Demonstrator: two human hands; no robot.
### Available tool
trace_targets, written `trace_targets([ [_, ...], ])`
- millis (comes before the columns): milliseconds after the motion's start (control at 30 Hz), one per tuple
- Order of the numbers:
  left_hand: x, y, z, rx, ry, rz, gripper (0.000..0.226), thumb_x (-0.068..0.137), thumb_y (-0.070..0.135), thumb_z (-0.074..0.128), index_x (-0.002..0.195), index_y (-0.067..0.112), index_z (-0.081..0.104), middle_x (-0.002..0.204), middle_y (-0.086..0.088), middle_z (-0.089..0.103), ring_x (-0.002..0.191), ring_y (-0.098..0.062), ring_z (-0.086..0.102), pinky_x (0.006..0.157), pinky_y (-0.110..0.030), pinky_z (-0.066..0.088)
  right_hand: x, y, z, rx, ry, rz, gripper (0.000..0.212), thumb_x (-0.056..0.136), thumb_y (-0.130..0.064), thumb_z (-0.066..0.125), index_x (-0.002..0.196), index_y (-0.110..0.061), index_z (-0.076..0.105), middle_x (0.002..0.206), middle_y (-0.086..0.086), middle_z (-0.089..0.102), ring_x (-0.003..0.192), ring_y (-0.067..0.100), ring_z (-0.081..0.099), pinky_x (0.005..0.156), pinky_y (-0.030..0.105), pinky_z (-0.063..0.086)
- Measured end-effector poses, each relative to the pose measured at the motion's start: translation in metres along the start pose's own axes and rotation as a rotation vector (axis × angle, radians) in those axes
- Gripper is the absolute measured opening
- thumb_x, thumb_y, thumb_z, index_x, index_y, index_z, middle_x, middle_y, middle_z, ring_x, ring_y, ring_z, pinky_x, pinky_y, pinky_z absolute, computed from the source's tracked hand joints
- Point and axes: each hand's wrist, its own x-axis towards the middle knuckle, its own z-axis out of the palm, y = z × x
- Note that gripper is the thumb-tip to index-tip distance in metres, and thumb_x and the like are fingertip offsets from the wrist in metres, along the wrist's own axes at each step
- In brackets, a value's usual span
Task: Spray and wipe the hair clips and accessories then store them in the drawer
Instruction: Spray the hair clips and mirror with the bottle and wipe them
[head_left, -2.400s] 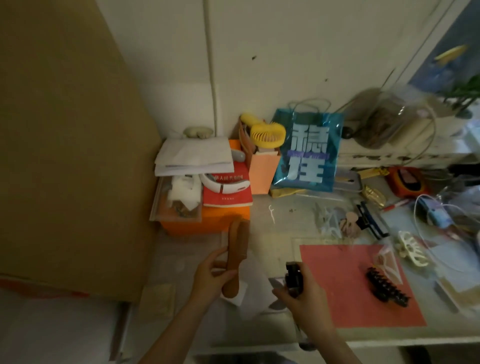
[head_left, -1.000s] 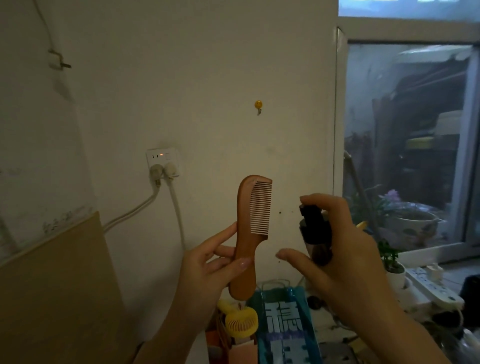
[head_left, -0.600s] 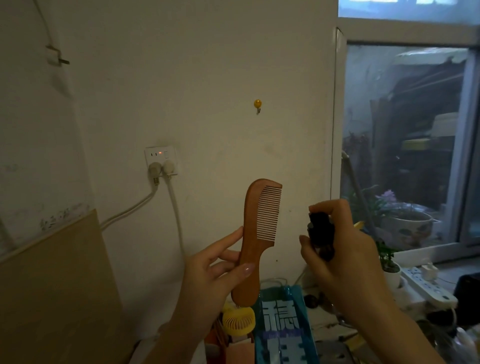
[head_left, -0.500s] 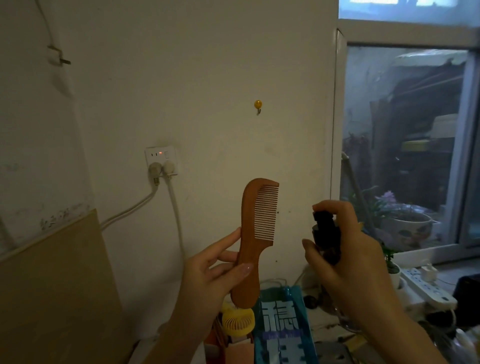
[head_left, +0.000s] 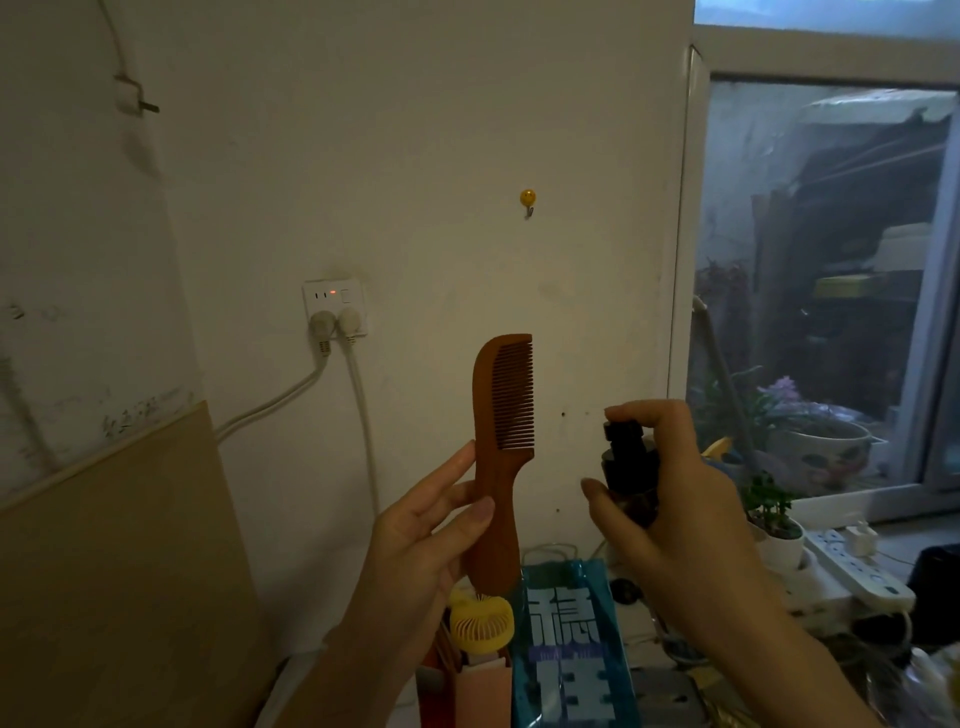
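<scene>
A wooden comb (head_left: 501, 447) is held upright in front of the pale wall (head_left: 441, 156) by the left hand (head_left: 421, 545). Its handle is pinched low down between the thumb and the fingers (head_left: 447, 470), which are laid along its far side, so the toothed head stands clear above the grip. The teeth are turned to the right, toward the spray bottle (head_left: 629, 475), which is held just beside the comb without touching it. The bottle is wrapped by the curled fingers and thumb of the right hand (head_left: 670, 514), and the index finger is laid over the top of its black pump head.

The comb is made of smooth reddish-brown wood, with a curved back, fine straight close-set teeth and a handle that widens to a rounded end. The bottle is dark, cylindrical and glossy, with a stepped black cap.

Below the hands, a small yellow fan (head_left: 480, 623) with a round ribbed grille and a shiny teal bag (head_left: 569, 649) printed with large pale characters can be seen. A white wall socket (head_left: 335, 306) with a red light and two plugged cables is fixed to the matte wall, and a small yellow hook (head_left: 528, 200) is mounted higher up. A flat tan board (head_left: 119, 571) is leaned at the left. At the right, a window (head_left: 831, 286), potted plants (head_left: 774, 519) and a white power strip (head_left: 857, 569) are visible.
</scene>
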Motion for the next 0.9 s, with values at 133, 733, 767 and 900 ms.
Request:
trace_targets([
  [133, -0.003, 0.002, -0.002, -0.007, 0.012, 0.0, 0.045, 0.068, 0.009, 0.059, 0.107, 0.031, 0.061, 0.092, -0.002, 0.075, 0.086, -0.014, 0.071, 0.063, -0.021, 0.056, 0.002, 0.002, 0.002, -0.012, 0.035, -0.019, 0.047, 0.081, -0.013, 0.068, 0.095, -0.042, 0.035, 0.08, -0.018, 0.054, 0.085, -0.007, 0.056, 0.064, 0.002, 0.044],
  [733, -0.036, -0.033, -0.018, 0.401, -0.079, -0.048, 0.046, 0.075, -0.004, 0.066, 0.098, 0.036, 0.067, 0.097, 0.007, 0.074, 0.09, -0.01, 0.07, 0.07, -0.017, 0.055, -0.013, 0.03, -0.01, 0.209, -0.05, 0.133, 0.071, 0.067, -0.054, 0.072, 0.128, -0.036, 0.043, 0.123, -0.025, 0.055, 0.105, 0.0, 0.06, 0.088, 0.028, 0.054],
  [767, -0.038, -0.035, -0.019, 0.4, -0.092, -0.069, 0.046, 0.075, -0.005, 0.066, 0.097, 0.036, 0.068, 0.096, 0.008, 0.074, 0.09, -0.009, 0.07, 0.07, -0.017, 0.055, -0.016, 0.034, -0.011, 0.217, -0.074, 0.14, 0.07, 0.066, -0.051, 0.075, 0.126, -0.035, 0.045, 0.125, -0.027, 0.053, 0.108, 0.0, 0.058, 0.09, 0.03, 0.054],
  [900, -0.044, -0.044, -0.018, 0.405, -0.142, -0.138, 0.044, 0.077, -0.003, 0.065, 0.093, 0.038, 0.068, 0.09, 0.014, 0.074, 0.087, -0.002, 0.069, 0.063, -0.015, 0.055, -0.032, 0.049, -0.017, 0.269, -0.172, 0.171, 0.066, 0.063, -0.03, 0.078, 0.123, -0.029, 0.049, 0.127, -0.024, 0.053, 0.118, 0.001, 0.052, 0.097, 0.025, 0.048],
])
